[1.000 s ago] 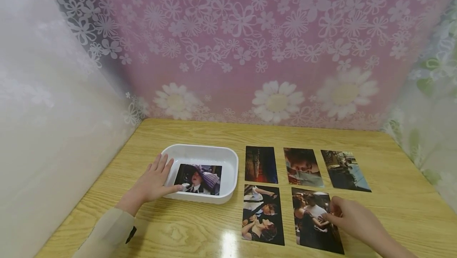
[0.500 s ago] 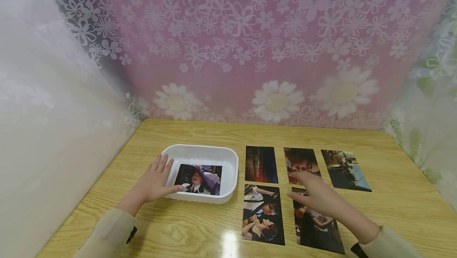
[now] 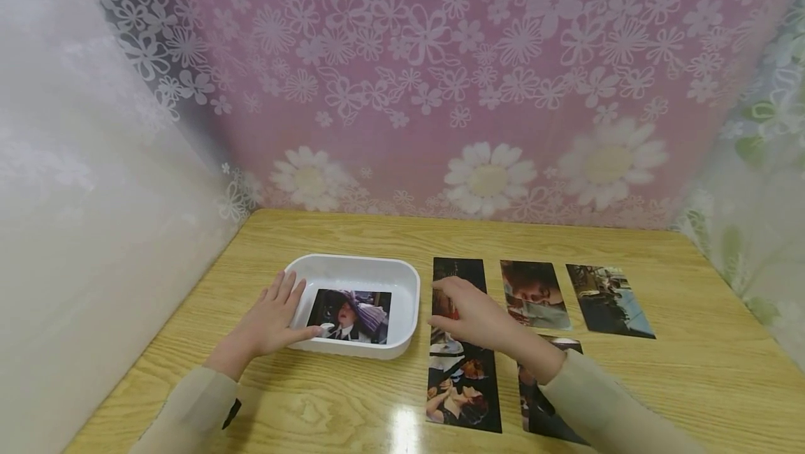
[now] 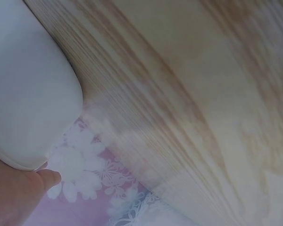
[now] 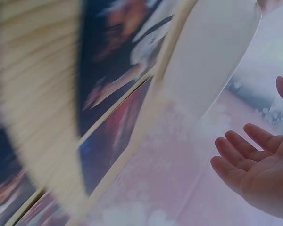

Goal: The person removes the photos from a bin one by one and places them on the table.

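Observation:
My left hand (image 3: 272,316) rests on the left side of a white plastic tray (image 3: 358,267), its fingers along the rim and the thumb over the near edge. Inside the tray lies a photo card (image 3: 371,318) of a person in a wide purple-striped hat. With fingers spread and nothing held, my right hand (image 3: 474,316) hovers just right of the tray. It partly covers a dark photo card (image 3: 459,269) in the far row. Nearer me is a card with a dancing couple (image 3: 462,394). The right wrist view shows the right hand (image 5: 262,172) with its palm exposed.
To the right lie a card with two faces (image 3: 534,293) and a harbour-scene card (image 3: 610,300). Another dark card (image 3: 544,405) is partly under the right sleeve (image 3: 597,398). A floral pink backdrop (image 3: 402,91) stands behind the wooden table (image 3: 352,398).
My right hand has moved left from the near-row card on the right, across the cards, to beside the tray. The left hand and tray have stayed put.

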`<control>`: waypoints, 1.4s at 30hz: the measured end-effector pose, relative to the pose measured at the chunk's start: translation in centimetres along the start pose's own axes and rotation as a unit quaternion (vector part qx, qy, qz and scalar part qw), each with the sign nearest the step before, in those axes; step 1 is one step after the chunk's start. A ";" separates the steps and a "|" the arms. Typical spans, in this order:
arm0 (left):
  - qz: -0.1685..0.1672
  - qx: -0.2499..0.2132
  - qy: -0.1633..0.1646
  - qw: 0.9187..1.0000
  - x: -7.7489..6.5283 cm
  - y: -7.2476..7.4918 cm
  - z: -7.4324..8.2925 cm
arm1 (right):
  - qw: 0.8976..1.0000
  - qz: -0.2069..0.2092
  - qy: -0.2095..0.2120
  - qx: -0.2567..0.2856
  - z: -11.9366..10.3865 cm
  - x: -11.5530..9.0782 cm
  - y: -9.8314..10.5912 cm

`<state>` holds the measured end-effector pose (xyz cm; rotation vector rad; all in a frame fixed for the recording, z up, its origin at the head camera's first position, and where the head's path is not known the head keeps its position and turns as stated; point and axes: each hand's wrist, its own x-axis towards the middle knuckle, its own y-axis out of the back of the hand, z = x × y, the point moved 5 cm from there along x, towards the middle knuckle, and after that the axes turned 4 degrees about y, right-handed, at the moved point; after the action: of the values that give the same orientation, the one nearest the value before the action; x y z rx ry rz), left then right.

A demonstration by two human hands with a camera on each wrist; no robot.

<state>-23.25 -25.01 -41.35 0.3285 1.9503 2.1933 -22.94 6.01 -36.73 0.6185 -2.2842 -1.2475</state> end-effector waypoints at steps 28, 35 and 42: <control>0.012 0.000 -0.001 1.000 -0.3 -0.2 0.3 | 0.984 -0.127 0.028 -0.125 -3.5 9.0 -9.3; 0.021 -0.004 -0.002 1.000 -0.3 0.0 0.2 | 0.975 -0.156 -0.003 -0.157 -3.0 9.2 -9.8; 0.019 0.001 -0.002 1.000 -0.2 0.1 0.1 | 0.963 -0.173 -0.015 -0.204 -3.1 9.2 -10.1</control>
<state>-23.02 -25.03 -41.29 0.3728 1.9588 2.2125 -26.76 -6.27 -42.21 0.8667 -1.9032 -1.8393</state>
